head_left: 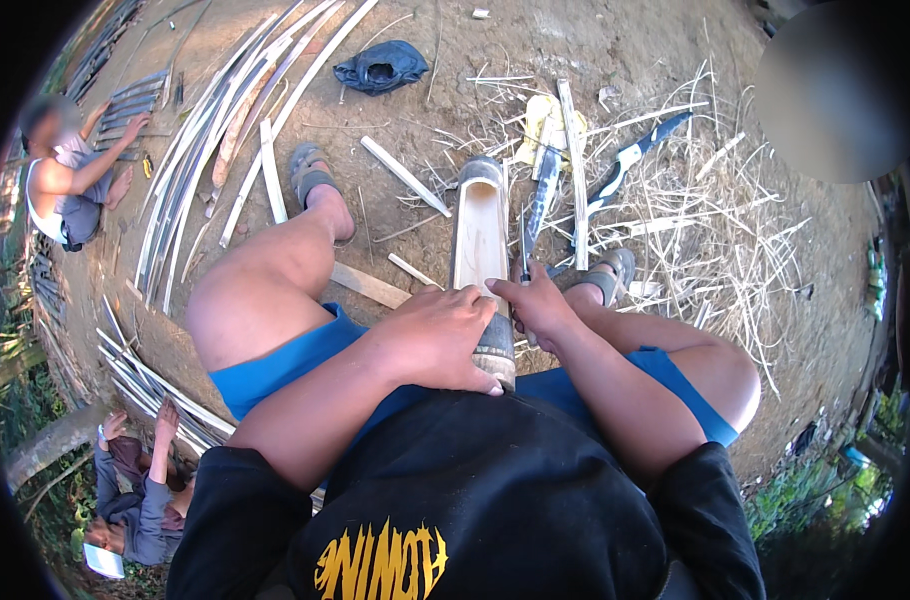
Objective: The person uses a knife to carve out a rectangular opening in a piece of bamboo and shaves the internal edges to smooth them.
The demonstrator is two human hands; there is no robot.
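Between my knees lies a bamboo section (479, 235) with a long pale opening cut in its upper side; its far end is dark and rounded. My left hand (443, 335) grips its near part, fingers over the edge of the opening and thumb by the near end. Just right of the bamboo, my right hand (537, 310) is closed round a slim dark tool whose thin blade (525, 235) points away from me. Its handle is hidden in my fingers, so I cannot tell its exact kind. Beyond that hand lies a wide blade (542, 195) against a yellow cloth (538, 125).
A blue-and-black tool (630, 155), a flat wooden strip (573, 170) and many thin shavings (715, 235) lie at right. Long split strips (200, 150) and a black bag (381, 67) are farther off. Two people (60, 180) sit at the left, one nearer (140, 500).
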